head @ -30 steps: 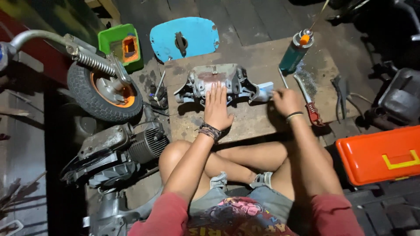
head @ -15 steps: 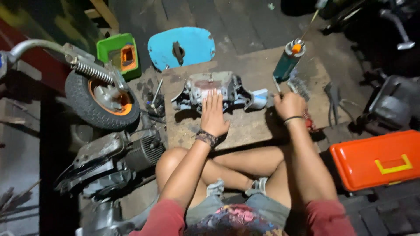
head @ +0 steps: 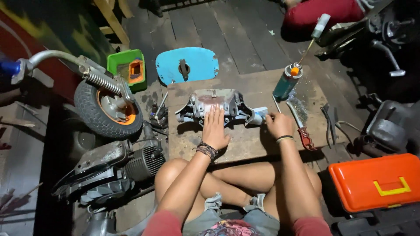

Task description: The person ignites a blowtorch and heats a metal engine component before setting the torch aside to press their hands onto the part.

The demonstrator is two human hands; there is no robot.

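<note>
Head view: a grey metal scooter handlebar housing (head: 216, 107) is lying across the middle of a worn wooden board (head: 245, 146) in front of the seated person. The left hand (head: 215, 129) is pressing flat on its centre, fingers spread, gripping nothing. The right hand (head: 277, 124) is closing around the housing's pale right-hand end. The casting is looking rigid and fairly heavy, with irregular edges; the tubular ends are appearing the surest holds. A teal spray can (head: 286, 83) is standing just beyond, a red-handled wire brush (head: 299, 122) lying beside the right hand. An orange toolbox (head: 378, 181) is sitting well apart.
</note>
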